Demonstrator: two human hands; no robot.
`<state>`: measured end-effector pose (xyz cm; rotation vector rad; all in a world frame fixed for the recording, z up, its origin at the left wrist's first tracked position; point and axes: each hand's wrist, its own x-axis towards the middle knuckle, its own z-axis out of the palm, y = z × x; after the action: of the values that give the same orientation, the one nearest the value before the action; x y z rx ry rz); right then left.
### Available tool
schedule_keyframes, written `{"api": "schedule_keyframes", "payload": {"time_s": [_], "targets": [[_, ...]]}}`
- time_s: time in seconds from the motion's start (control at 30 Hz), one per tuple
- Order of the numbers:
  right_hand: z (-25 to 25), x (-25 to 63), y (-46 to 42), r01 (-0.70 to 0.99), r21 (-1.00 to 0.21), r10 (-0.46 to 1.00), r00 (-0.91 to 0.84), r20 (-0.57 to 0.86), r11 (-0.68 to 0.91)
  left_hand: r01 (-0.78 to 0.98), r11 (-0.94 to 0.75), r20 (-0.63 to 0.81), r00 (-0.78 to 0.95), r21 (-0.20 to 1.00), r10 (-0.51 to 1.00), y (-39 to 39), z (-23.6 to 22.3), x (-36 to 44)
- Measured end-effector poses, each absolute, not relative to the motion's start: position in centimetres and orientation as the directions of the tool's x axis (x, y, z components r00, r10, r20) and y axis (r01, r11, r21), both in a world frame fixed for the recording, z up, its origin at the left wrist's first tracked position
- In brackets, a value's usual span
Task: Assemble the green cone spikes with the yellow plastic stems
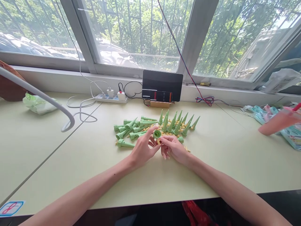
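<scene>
My left hand (pixel 144 147) is closed around a green plastic cone-shaped spike (pixel 157 134), its round open end facing me. A small yellow peg (pixel 158 142) shows at the side of that spike, by the fingertips of both hands. My right hand (pixel 173 146) has thumb and forefinger pinched together beside the peg; what lies in the pinch is mostly hidden. Left of the hands, several green spikes (pixel 129 126) lie in a pile. Behind them, more green spikes (pixel 172 123) stand point up, with loose yellow pegs (pixel 182 125) scattered among them.
A tablet (pixel 162 82) and a phone (pixel 161 96) lean up at the back, near a power strip (pixel 112 99) with cables. A pink cup (pixel 279 121) tilts at the right by plastic bags (pixel 291 133). A white curved tube (pixel 47 91) crosses the left side.
</scene>
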<state>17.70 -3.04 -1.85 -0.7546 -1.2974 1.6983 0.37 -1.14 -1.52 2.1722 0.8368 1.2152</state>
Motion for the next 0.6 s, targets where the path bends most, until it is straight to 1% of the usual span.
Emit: {"api": "schedule_keyframes", "payload": {"time_s": [0.13,0.3,0.6], "targets": [[-1.98,17.71,-2.97,-0.262,-0.960,0.890,-0.455,0.032,-0.099,0.257,-0.690,0.569,0.411,0.677,0.712,-1.07,-1.44,0.41],[-1.93,17.69,-3.01,-0.257,-0.962,0.889,-0.457,0.036,-0.093,0.227,-0.679,0.562,0.414,0.698,0.716,-1.04,-1.66,0.37],[-1.99,17.61,-2.92,-0.266,-0.958,0.886,-0.463,0.035,-0.101,0.255,-0.720,0.595,0.422,0.645,0.683,-1.22,-1.76,0.33]]}}
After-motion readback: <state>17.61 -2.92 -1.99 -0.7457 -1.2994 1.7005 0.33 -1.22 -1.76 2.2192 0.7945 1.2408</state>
